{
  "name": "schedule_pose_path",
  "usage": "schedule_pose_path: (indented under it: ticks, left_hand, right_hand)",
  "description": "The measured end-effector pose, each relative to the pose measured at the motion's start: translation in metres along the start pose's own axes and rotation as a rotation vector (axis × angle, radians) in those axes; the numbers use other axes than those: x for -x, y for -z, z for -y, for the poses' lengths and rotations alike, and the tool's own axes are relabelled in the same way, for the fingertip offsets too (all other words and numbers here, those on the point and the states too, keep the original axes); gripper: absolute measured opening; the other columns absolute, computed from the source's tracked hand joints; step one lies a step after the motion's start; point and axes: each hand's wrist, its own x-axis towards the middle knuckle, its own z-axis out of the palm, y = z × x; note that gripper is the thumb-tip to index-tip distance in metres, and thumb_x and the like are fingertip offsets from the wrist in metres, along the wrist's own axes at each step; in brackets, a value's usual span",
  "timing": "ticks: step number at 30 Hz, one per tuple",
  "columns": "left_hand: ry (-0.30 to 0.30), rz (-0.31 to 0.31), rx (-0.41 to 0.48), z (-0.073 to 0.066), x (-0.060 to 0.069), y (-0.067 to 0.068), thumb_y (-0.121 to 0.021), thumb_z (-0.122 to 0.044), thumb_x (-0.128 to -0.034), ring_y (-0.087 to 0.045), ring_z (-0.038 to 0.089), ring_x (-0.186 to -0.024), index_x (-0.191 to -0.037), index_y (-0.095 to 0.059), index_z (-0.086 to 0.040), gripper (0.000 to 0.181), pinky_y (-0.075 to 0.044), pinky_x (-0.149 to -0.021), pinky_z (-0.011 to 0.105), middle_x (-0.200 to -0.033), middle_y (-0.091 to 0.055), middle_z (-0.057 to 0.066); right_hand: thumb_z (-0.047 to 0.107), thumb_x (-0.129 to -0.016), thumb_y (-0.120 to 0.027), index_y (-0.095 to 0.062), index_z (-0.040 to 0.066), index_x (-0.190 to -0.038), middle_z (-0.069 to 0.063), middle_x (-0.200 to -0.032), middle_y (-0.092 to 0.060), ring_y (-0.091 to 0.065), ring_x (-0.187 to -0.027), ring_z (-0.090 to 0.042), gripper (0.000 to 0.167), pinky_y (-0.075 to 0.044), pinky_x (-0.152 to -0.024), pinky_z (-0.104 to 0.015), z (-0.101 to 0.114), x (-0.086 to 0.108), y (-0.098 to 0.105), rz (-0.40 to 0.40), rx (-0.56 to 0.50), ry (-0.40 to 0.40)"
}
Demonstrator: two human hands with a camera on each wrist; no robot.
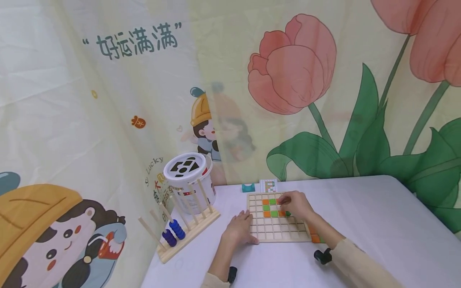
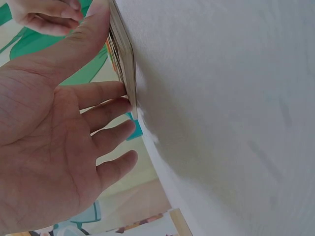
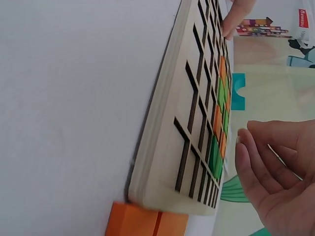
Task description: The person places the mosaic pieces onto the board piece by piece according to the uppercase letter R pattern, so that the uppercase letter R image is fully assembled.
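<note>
Grid board: wooden (image 1: 281,233), flat on the table (image 1: 374,224) before me, orange and green tiles (image 1: 266,213) toward its far side
My left hand (image 1: 237,229): spread wide, against the board's left edge
My right hand (image 1: 298,205): over the tiles, fingertips narrow; I can't tell whether they hold one
Bucket: white (image 1: 211,193), behind the peg rack (image 1: 196,232), red label too blurred to read surely
Curtain: pale (image 1: 223,40), reading “好运满满” and, lower, “Lucky”
</note>
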Motion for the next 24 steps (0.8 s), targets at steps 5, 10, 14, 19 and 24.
schedule_pose_path:
  ticks: [5, 10, 14, 19, 24]
  left_hand:
    - [-0.001, 0.002, 0.023, 0.0, 0.003, 0.002, -0.095, -0.041, -0.0733, -0.035, 0.031, -0.153, -0.149, -0.054, -0.001, 0.095, -0.032, -0.125, 0.049, -0.162, -0.045, 0.013]
    - [0.001, 0.007, 0.031, 0.0, 0.002, 0.003, -0.094, -0.04, -0.0742, -0.035, 0.03, -0.154, -0.15, -0.054, -0.002, 0.094, -0.031, -0.125, 0.049, -0.162, -0.045, 0.012]
    - [0.008, 0.01, 0.041, 0.002, 0.001, 0.002, -0.094, -0.039, -0.0751, -0.034, 0.03, -0.154, -0.15, -0.053, -0.002, 0.093, -0.03, -0.126, 0.049, -0.163, -0.044, 0.012]
    - [-0.002, 0.01, 0.034, 0.003, -0.001, 0.001, -0.094, -0.04, -0.075, -0.034, 0.03, -0.154, -0.15, -0.054, -0.003, 0.093, -0.031, -0.125, 0.049, -0.163, -0.044, 0.012]
    - [-0.005, 0.007, 0.036, 0.002, -0.001, 0.001, -0.095, -0.04, -0.0737, -0.035, 0.031, -0.154, -0.15, -0.053, -0.002, 0.095, -0.031, -0.125, 0.05, -0.162, -0.045, 0.013]
  right_hand:
    - [0.001, -0.088, -0.08, -0.078, 0.008, -0.099, -0.001, -0.093, -0.076, -0.072, -0.086, -0.017, 0.013, -0.062, -0.077, -0.036, -0.002, 0.012, 0.013, -0.018, -0.003, -0.017]
    - [0.0, -0.088, -0.079, -0.078, 0.005, -0.102, -0.003, -0.095, -0.077, -0.072, -0.087, -0.018, 0.015, -0.062, -0.078, -0.036, -0.007, 0.021, 0.025, -0.04, 0.016, -0.005]
    - [0.0, -0.088, -0.079, -0.078, 0.006, -0.103, 0.0, -0.094, -0.076, -0.071, -0.087, -0.018, 0.016, -0.062, -0.078, -0.036, -0.008, 0.027, 0.033, -0.035, 0.049, -0.017]
    - [-0.001, -0.088, -0.077, -0.077, 0.004, -0.104, -0.002, -0.094, -0.075, -0.069, -0.087, -0.019, 0.017, -0.063, -0.078, -0.037, -0.012, 0.038, 0.044, -0.001, 0.085, -0.058]
    - [-0.005, -0.086, -0.074, -0.075, 0.0, -0.106, -0.004, -0.092, -0.072, -0.065, -0.085, -0.02, 0.02, -0.061, -0.078, -0.038, -0.018, 0.049, 0.054, 0.082, 0.139, -0.11]
